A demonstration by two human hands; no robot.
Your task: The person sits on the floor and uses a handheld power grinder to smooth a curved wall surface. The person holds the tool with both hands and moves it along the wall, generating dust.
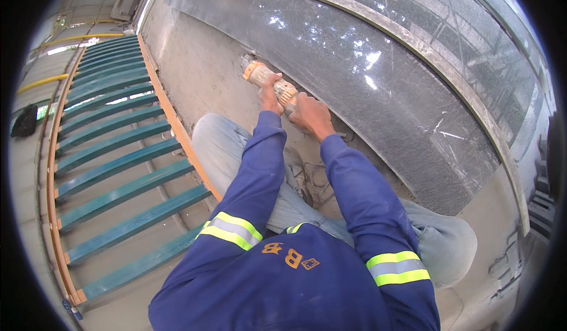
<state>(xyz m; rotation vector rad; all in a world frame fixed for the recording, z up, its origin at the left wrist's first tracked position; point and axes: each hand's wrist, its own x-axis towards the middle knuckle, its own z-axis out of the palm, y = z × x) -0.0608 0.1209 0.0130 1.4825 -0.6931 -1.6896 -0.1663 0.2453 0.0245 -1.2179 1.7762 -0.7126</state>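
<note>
A dusty orange and grey angle grinder point(256, 73) points away from me toward the far left, its head against the dusty ground beside a dark polished stone slab point(378, 100). My left hand point(270, 96) is wrapped round the middle of its body. Behind it, my right hand point(312, 116) grips the rear end, close to the slab's near edge. Dust blurs the grinder's head, so I cannot make out its disc.
To my left lies a long orange frame point(168, 108) with green slats point(139, 164). A pale strip point(437, 56) runs along the slab's far side. Under my arms, a loop of cord point(319, 174) lies between my bent legs point(221, 145).
</note>
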